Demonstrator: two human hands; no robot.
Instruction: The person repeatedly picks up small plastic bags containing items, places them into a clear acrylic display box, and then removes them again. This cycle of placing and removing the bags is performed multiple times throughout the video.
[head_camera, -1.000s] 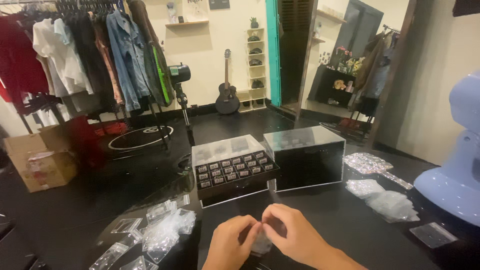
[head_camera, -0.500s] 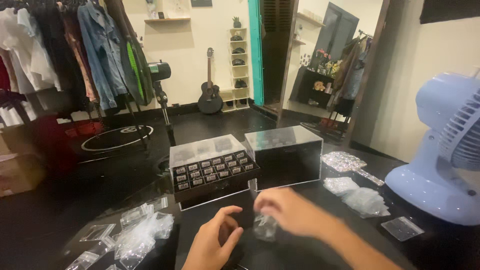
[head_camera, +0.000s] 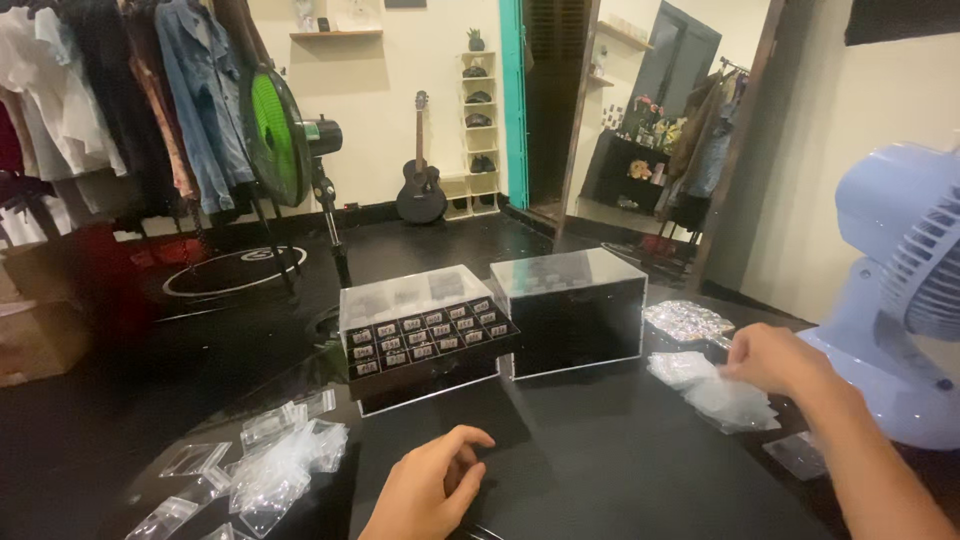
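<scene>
A person's right hand (head_camera: 775, 360) reaches out over the right side of a black table (head_camera: 600, 470), its fingers curled down onto a heap of small clear plastic bags (head_camera: 715, 392) that lies near the table's right edge; the fingertips touch the top of the heap, though whether they pinch a bag cannot be told. The left hand (head_camera: 432, 490) rests at the table's near edge, loosely half-closed, fingers bent toward the palm and holding nothing.

At the middle of the table, toward its far edge, stands a black display tray (head_camera: 425, 345) with rows of small compartments, under a raised clear cover. Just beside it, on its right, sits a clear-topped box (head_camera: 572, 312) with dark sides. A second pile of clear bags (head_camera: 685, 320) lies behind the heap that the right hand touches, nearer the far right corner.

More empty clear bags (head_camera: 270, 465) are scattered over the near left corner of the table, well apart from the left hand. A pale blue desk fan (head_camera: 900, 290) stands at the right edge, close behind the right forearm. On the dark floor beyond stand a green-bladed standing fan (head_camera: 275, 135), a rack of hanging clothes (head_camera: 130, 110) and a guitar (head_camera: 421, 185) against the far wall.
</scene>
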